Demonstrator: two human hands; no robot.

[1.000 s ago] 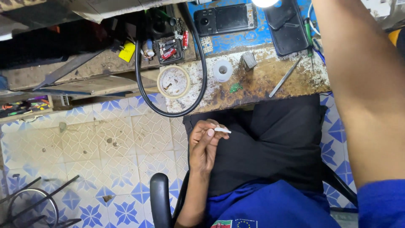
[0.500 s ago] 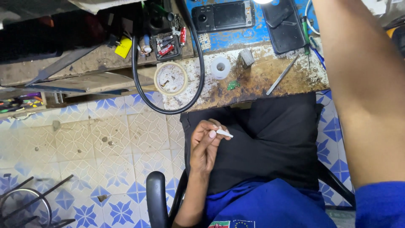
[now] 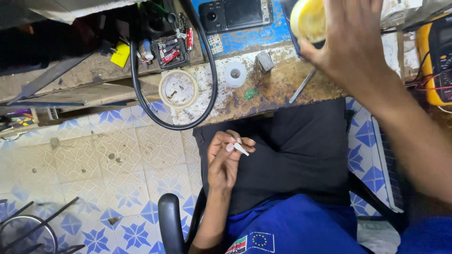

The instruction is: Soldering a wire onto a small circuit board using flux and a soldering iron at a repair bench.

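Note:
My left hand [image 3: 225, 160] rests over my lap on black trousers [image 3: 301, 150]. It pinches a small white stick [image 3: 241, 149] between thumb and fingertips. My right hand [image 3: 351, 42] is raised over the worn workbench [image 3: 278, 91] at the top right, its fingers closed around a yellow round object [image 3: 308, 19]. The forearm runs down along the right edge of the view. The far side of the yellow object is hidden by my fingers.
On the bench lie a wide tape roll [image 3: 178, 89], a small white roll [image 3: 235, 74], a green circuit piece [image 3: 251, 93], a metal tool [image 3: 301, 86], a looped black cable [image 3: 210, 89] and a black device [image 3: 235, 13]. A yellow meter [image 3: 435, 56] sits at the right. A chair armrest [image 3: 169, 221] is below left.
My right hand has drawn back from beyond the top edge and now shows holding the yellow round object. My left hand keeps the white stick in nearly the same place.

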